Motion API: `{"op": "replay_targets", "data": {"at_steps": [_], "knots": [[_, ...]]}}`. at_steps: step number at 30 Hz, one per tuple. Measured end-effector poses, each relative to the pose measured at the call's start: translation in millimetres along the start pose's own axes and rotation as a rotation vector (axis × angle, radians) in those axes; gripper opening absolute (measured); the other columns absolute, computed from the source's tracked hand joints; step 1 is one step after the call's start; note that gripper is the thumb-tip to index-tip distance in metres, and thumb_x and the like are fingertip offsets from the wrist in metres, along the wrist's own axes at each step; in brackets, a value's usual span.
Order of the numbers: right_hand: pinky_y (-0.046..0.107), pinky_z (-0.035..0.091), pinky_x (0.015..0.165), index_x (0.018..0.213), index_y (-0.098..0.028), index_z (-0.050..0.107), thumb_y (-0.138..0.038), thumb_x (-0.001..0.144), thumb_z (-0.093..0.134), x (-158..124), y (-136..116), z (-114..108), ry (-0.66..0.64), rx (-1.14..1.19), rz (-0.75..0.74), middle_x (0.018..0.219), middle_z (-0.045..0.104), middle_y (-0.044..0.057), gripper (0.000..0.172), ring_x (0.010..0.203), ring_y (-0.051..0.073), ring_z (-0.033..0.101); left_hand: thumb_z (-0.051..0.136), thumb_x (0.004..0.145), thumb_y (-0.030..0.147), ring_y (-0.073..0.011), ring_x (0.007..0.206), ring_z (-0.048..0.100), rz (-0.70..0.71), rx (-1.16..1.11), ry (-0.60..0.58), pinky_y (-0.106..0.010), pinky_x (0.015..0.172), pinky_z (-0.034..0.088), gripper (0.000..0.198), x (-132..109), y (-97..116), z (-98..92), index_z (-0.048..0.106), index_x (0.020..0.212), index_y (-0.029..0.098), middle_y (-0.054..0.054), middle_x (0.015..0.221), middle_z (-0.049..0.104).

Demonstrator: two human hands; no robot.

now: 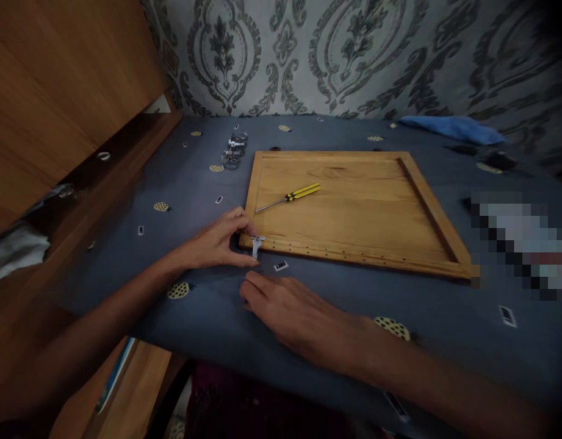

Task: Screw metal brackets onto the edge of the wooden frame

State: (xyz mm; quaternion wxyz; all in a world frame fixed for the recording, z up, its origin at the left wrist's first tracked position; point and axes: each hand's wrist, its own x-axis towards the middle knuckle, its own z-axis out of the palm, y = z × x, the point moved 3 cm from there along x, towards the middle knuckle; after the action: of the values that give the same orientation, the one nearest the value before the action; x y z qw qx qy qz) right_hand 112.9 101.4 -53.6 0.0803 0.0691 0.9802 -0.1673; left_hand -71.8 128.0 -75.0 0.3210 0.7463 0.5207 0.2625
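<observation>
On the grey-blue tablecloth (207, 305): 1 wooden panel (363, 207), lying flat, raised frame round it. 1 screwdriver (290, 197), yellow and black handle, rested on the panel, shaft angled to the left rim, handle toward the middle. 1 metal fitting (257, 246) sat at the panel's near left corner, on the near edge.

Hands, 2. Left hand (221, 241) pinched the metal fitting, thumb at its lower end, fingertips at the upper end by the corner. Right hand (285, 305) was just below, over the cloth, apart from the panel, fingers curled and pressed together (couldn't tell if something small was inside).

Loose fittings (230, 160): a small cluster past the far left corner, at least 2, too tangled for a firm count. Far right: 1 blue cloth (454, 128), 1 dark item (495, 160) near it, 1 pixelated object (523, 238) nearer.

Edges: near edge carried a run of small dark marks, too fine to count. Between it and the table's front lay a strip of cloth, right forearm slanting across it. Leftward, a wider stretch ran to the wooden cabinet (70, 91). Behind the table's far edge stood the patterned wall (285, 55).
</observation>
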Motion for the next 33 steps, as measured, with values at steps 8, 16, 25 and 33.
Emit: {"op": "replay_targets", "data": {"at_steps": [8, 16, 25, 33], "knots": [[0.031, 0.035, 0.058, 0.092, -0.019, 0.058, -0.017, 0.108, 0.046, -23.1, 42.5, 31.3, 0.404, 0.036, 0.044, 0.088, 0.066, 0.003, 0.021, 0.066, 0.017, 0.057, 0.086, 0.080, 0.043, -0.0219, 0.096, 0.053, 0.008, 0.019, -0.003, -0.033, 0.084, 0.045, 0.038, -1.9, 1.4, 1.7, 0.064, 0.101, 0.020, -0.001, 0.100, 0.053], [0.025, 0.046, 0.063, 0.092, -0.018, 0.060, -0.014, 0.107, 0.051, -23.9, 64.7, 10.6, 0.534, 0.244, 0.056, 0.083, 0.067, 0.000, 0.018, 0.069, 0.013, 0.065, 0.084, 0.085, 0.046, -0.0220, 0.099, 0.054, -0.030, 0.008, -0.021, -0.034, 0.085, 0.046, 0.039, -4.2, 4.6, 1.9, 0.064, 0.109, 0.023, -0.002, 0.104, 0.056], [0.026, 0.048, 0.062, 0.095, -0.015, 0.064, -0.019, 0.108, 0.048, -3.2, 87.6, -12.2, 0.529, 0.209, 0.040, 0.085, 0.067, 0.004, 0.021, 0.069, 0.014, 0.065, 0.085, 0.085, 0.047, -0.0221, 0.098, 0.055, -0.050, 0.031, -0.035, -0.034, 0.084, 0.047, 0.038, -3.7, 7.2, 2.3, 0.063, 0.106, 0.023, -0.003, 0.104, 0.057], [0.026, 0.046, 0.060, 0.098, -0.016, 0.065, -0.020, 0.108, 0.048, 4.6, 91.7, -8.8, 0.420, 0.179, 0.096, 0.083, 0.067, 0.003, 0.019, 0.067, 0.015, 0.065, 0.085, 0.086, 0.043, -0.0216, 0.096, 0.055, -0.071, 0.006, -0.034, -0.034, 0.082, 0.047, 0.034, -3.8, 10.7, 1.7, 0.065, 0.106, 0.024, -0.002, 0.101, 0.057]]}}
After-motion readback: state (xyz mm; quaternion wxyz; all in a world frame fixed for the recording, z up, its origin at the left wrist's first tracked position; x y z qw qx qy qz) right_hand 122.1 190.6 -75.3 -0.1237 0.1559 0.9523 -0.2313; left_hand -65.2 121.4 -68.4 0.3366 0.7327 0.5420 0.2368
